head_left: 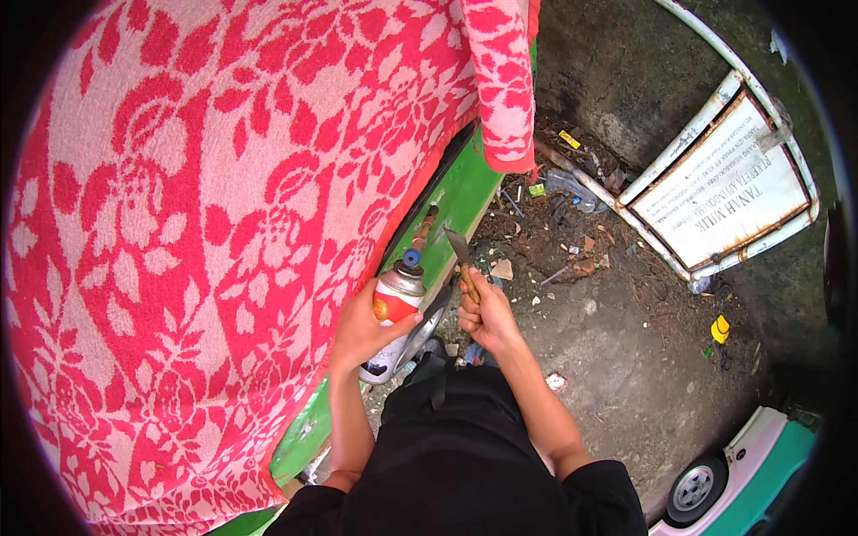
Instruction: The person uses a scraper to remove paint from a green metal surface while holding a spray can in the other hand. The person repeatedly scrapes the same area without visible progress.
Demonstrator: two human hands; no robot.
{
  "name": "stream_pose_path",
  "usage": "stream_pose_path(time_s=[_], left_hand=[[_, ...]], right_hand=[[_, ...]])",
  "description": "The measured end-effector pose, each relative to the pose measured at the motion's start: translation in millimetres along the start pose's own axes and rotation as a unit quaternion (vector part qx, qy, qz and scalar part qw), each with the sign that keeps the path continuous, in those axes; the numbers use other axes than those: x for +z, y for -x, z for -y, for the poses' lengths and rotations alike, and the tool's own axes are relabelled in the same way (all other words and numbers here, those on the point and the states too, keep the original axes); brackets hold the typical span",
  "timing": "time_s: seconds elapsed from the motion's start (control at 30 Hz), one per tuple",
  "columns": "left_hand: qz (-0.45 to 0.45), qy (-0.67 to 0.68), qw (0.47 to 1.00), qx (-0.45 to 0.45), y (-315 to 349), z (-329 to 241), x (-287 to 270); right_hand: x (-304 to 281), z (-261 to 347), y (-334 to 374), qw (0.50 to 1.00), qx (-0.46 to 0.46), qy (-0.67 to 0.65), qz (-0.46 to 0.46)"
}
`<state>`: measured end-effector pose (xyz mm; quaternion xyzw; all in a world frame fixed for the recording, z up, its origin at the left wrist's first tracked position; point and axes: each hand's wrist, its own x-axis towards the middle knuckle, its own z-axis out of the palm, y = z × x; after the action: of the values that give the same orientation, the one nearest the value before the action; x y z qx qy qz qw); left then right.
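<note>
My left hand (362, 332) is wrapped round a spray can (399, 293) with a white, red and orange label and a blue nozzle. The can stands roughly upright beside a green panel (466, 183), its nozzle close to a brown, bare-looking patch on that panel. In my right hand (487, 314) is a scraper (458, 246) with a wooden handle and a short dark metal blade. Its blade points up and left toward the panel, and I cannot tell whether it touches. A red and pink floral cloth (241, 196) drapes over what lies left of the panel.
A white, rusty-framed sign (733, 192) leans at the right. Dirt, leaves and litter lie along the concrete ground (608, 357), with a yellow scrap (720, 329) among them. Part of a pink and teal vehicle with a wheel (697, 489) shows at lower right.
</note>
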<state>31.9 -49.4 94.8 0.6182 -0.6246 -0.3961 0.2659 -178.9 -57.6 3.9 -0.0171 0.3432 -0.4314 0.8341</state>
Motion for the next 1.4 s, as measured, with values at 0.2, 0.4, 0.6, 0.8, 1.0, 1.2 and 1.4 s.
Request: stream_pose_path(time_s=[0.2,0.4,0.6,0.8,1.0,1.2,1.4], left_hand=[[-0.001,0.032,0.999,-0.008,-9.8,-0.3,7.7],[0.006,0.023,1.000,-0.007,-16.8,-9.3,15.9],[0.010,0.052,0.999,-0.003,-16.0,-2.5,18.9],[0.025,0.082,0.996,-0.018,2.4,3.0,1.1],[0.076,0.113,0.990,-0.041,19.4,12.2,-27.4],[0.102,0.145,0.984,-0.036,22.7,14.6,-46.1],[0.134,0.125,0.983,-0.018,16.5,11.6,-60.9]], right_hand=[[-5.9,0.1,1.0,1.000,-0.003,-0.013,-0.012],[-10.6,3.9,2.7,1.000,-0.012,-0.016,-0.018],[-12.5,8.2,3.9,1.000,-0.012,-0.010,-0.021],[-8.4,9.3,2.6,1.000,-0.003,0.005,-0.019],[11.2,2.4,-6.0,1.000,-0.006,0.030,0.005],[32.3,-11.3,-9.0,0.998,-0.050,0.047,0.007],[53.1,-16.8,-13.3,0.996,-0.075,0.054,-0.014]])
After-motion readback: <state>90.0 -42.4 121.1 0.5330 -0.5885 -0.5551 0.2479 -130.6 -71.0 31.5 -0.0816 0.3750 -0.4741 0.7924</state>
